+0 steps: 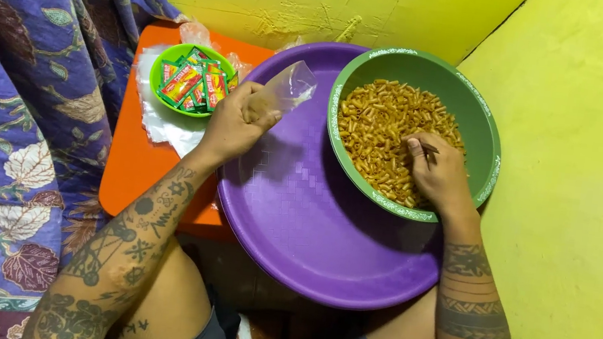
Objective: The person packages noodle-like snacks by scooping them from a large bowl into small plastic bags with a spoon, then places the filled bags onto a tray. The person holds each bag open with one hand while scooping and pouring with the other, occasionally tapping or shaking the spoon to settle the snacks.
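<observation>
Green bowl [486, 131] full of pasta [383, 126]; small bowl [156, 75] holds sachets [193, 86].

Orange stool [135, 164] — bearing a small green bowl [162, 72], clear bags [161, 125].

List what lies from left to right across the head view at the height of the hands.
Patterned cloth → small green bowl of sachets → left hand holding a clear bag → green bowl of snacks → right hand → yellow wall.

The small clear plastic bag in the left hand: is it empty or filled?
Empty, as far as visible: the small clear plastic bag in the left hand looks transparent, with only purple tray behind.
</observation>
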